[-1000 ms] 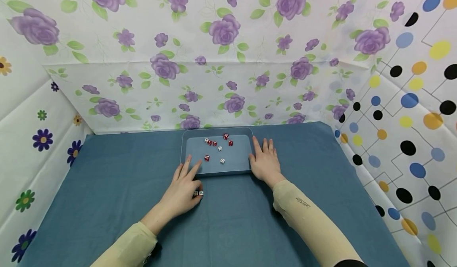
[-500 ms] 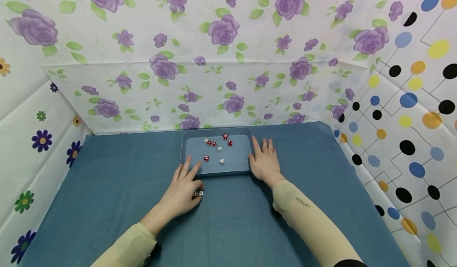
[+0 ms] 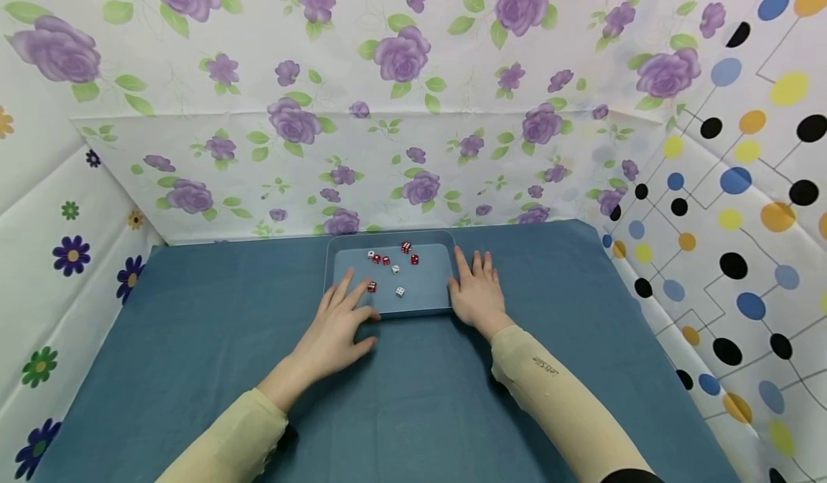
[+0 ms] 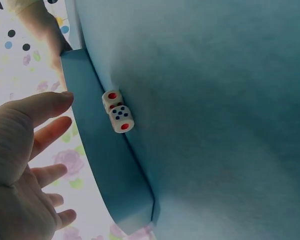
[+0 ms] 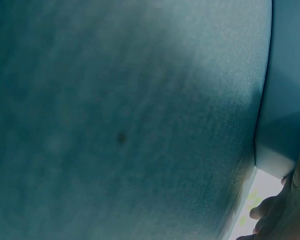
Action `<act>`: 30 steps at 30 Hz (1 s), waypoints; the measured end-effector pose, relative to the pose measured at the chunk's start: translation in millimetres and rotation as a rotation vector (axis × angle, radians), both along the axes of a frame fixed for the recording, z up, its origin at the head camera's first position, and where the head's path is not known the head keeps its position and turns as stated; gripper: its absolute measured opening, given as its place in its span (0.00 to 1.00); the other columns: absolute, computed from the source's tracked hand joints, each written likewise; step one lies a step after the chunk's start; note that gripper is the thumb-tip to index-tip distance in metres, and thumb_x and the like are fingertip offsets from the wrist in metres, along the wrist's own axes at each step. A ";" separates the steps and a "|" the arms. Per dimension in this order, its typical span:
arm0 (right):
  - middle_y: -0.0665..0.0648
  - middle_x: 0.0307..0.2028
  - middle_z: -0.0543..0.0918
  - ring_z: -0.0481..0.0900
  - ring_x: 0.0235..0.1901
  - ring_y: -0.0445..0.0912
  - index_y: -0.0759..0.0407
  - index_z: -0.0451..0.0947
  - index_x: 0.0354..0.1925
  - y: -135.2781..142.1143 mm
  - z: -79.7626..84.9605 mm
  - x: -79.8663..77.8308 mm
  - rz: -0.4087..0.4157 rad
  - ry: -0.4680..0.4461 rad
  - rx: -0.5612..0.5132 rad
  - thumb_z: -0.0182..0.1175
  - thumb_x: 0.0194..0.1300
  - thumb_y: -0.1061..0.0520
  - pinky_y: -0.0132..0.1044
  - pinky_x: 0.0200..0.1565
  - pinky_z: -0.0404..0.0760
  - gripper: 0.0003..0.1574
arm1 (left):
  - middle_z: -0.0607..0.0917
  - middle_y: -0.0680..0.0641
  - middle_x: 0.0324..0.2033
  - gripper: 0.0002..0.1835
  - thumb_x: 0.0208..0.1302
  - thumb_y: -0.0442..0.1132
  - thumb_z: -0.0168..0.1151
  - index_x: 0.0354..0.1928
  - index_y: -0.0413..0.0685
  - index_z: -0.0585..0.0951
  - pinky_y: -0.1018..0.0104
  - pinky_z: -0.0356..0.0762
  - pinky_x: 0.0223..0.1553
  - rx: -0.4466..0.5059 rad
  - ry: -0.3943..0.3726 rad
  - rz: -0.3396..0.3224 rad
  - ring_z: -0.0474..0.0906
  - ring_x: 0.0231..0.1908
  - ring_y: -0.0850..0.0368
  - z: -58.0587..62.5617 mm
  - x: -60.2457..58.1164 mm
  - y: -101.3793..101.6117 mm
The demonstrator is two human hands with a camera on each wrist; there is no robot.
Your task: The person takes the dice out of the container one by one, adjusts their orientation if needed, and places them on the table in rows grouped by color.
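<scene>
My left hand [image 3: 331, 332] is over the front left corner of a blue tray [image 3: 416, 312], its fingers spread, thumb apart from the forefinger. Two white dice [image 4: 118, 111] show in the left wrist view against the tray's outer front wall, beyond the fingertips and not gripped. In the head view the hand hides them. At the tray's right end my right hand [image 3: 478, 293] lies with straight fingers along the rim. Inside the tray are several red dice [image 3: 415, 259] and a few white dice [image 3: 400, 292]; one red die [image 3: 371, 287] is close to the left forefinger.
A blue-green cloth [image 3: 213, 325] covers the table. Behind the tray rises a flower-print sheet [image 3: 388, 153], with a dotted sheet [image 3: 723, 253] along the right and another flowered sheet [image 3: 77, 311] along the left.
The left thumb and forefinger, which pinched two white dice before the tray, have parted and let go. The left hand has shifted slightly toward the tray; the right hand stays put.
</scene>
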State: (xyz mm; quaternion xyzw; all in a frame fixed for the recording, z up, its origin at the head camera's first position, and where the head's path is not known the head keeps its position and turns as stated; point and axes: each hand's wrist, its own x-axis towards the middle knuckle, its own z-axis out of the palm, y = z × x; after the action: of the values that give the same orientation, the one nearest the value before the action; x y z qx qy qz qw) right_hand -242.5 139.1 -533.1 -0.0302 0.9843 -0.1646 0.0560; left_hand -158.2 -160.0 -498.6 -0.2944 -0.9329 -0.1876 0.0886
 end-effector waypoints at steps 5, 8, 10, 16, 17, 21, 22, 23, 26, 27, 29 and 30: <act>0.69 0.85 0.43 0.31 0.84 0.64 0.43 0.36 0.88 0.0 -0.6 -0.7 0.006 0.015 0.011 0.42 0.87 0.42 0.62 0.80 0.43 0.44 | 0.68 0.33 0.77 0.15 0.63 0.42 0.81 0.49 0.48 0.90 0.24 0.55 0.73 0.020 -0.018 0.018 0.48 0.81 0.28 3.8 -13.0 4.5; 0.69 0.85 0.44 0.31 0.84 0.64 0.43 0.36 0.88 0.1 -0.2 -0.8 0.009 0.019 0.010 0.42 0.88 0.41 0.62 0.80 0.43 0.43 | 0.68 0.33 0.77 0.13 0.66 0.42 0.78 0.50 0.48 0.90 0.25 0.55 0.73 0.034 -0.042 0.038 0.47 0.81 0.28 5.3 -21.2 6.9; 0.69 0.85 0.44 0.31 0.84 0.64 0.43 0.36 0.88 0.5 -0.1 -1.1 0.008 0.019 0.012 0.42 0.88 0.41 0.62 0.80 0.43 0.43 | 0.67 0.34 0.78 0.12 0.68 0.42 0.76 0.50 0.48 0.90 0.24 0.55 0.73 0.039 -0.055 0.048 0.47 0.81 0.28 5.4 -27.1 9.4; 0.68 0.85 0.43 0.30 0.84 0.63 0.42 0.34 0.88 2.2 0.0 -2.9 0.005 0.003 0.031 0.41 0.88 0.41 0.62 0.81 0.42 0.43 | 0.67 0.35 0.79 0.12 0.68 0.41 0.75 0.51 0.48 0.90 0.25 0.55 0.73 0.050 -0.077 0.059 0.46 0.82 0.29 6.2 -47.8 21.1; 0.68 0.85 0.43 0.30 0.84 0.63 0.42 0.34 0.88 2.2 -0.3 -3.3 0.005 -0.001 0.033 0.40 0.88 0.41 0.62 0.81 0.42 0.43 | 0.67 0.35 0.78 0.12 0.68 0.41 0.76 0.51 0.47 0.90 0.25 0.55 0.73 0.052 -0.077 0.060 0.45 0.82 0.30 6.3 -51.4 23.2; 0.68 0.85 0.43 0.29 0.84 0.63 0.42 0.33 0.88 1.4 -1.3 -2.9 0.007 -0.005 0.034 0.40 0.88 0.41 0.61 0.81 0.41 0.43 | 0.70 0.34 0.76 0.13 0.67 0.41 0.76 0.51 0.46 0.90 0.26 0.55 0.74 0.047 -0.070 0.049 0.47 0.82 0.30 4.8 -64.5 31.0; 0.68 0.85 0.43 0.29 0.84 0.63 0.42 0.33 0.88 1.1 -1.6 -2.4 0.008 -0.003 0.033 0.40 0.88 0.41 0.61 0.81 0.41 0.43 | 0.70 0.34 0.77 0.13 0.67 0.41 0.77 0.51 0.46 0.90 0.27 0.54 0.74 0.043 -0.071 0.045 0.47 0.82 0.30 3.5 -67.5 32.7; 0.68 0.85 0.43 0.29 0.84 0.63 0.42 0.34 0.88 0.8 -2.0 -1.9 0.009 -0.001 0.035 0.40 0.88 0.41 0.61 0.81 0.41 0.43 | 0.69 0.34 0.77 0.13 0.67 0.41 0.76 0.51 0.47 0.90 0.28 0.53 0.75 0.033 -0.076 0.041 0.46 0.82 0.31 2.2 -69.9 34.2; 0.68 0.85 0.44 0.30 0.84 0.63 0.42 0.35 0.88 0.4 -1.4 -0.1 0.013 0.007 0.032 0.41 0.88 0.42 0.61 0.81 0.42 0.43 | 0.67 0.36 0.79 0.13 0.68 0.42 0.76 0.51 0.50 0.90 0.30 0.51 0.76 -0.009 -0.090 0.036 0.44 0.83 0.31 -1.3 -76.1 38.3; 0.68 0.85 0.44 0.30 0.84 0.63 0.42 0.35 0.88 0.6 -1.3 0.1 0.014 0.010 0.029 0.41 0.88 0.41 0.61 0.81 0.42 0.43 | 0.66 0.36 0.79 0.12 0.68 0.42 0.76 0.51 0.51 0.90 0.30 0.50 0.77 -0.023 -0.099 0.038 0.43 0.83 0.32 -1.1 -77.5 39.7; 0.68 0.85 0.45 0.31 0.84 0.63 0.42 0.36 0.88 1.3 -1.0 0.2 0.014 0.015 0.028 0.41 0.88 0.41 0.62 0.81 0.43 0.43 | 0.65 0.36 0.80 0.12 0.68 0.43 0.76 0.51 0.52 0.90 0.31 0.49 0.77 -0.053 -0.113 0.041 0.41 0.83 0.32 -0.6 -80.3 42.4; 0.68 0.85 0.45 0.31 0.84 0.63 0.42 0.36 0.88 1.7 -0.7 0.4 0.015 0.019 0.027 0.41 0.88 0.41 0.62 0.81 0.43 0.43 | 0.64 0.36 0.80 0.12 0.68 0.43 0.77 0.51 0.52 0.90 0.31 0.49 0.77 -0.066 -0.119 0.043 0.41 0.83 0.32 -0.2 -81.5 43.7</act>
State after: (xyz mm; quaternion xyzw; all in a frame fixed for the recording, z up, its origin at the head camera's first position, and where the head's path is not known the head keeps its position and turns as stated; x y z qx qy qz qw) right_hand -242.1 140.8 -533.9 -0.0384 0.9866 -0.1508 0.0485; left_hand -239.8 -116.3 -498.8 -0.2653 -0.9483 -0.1719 0.0273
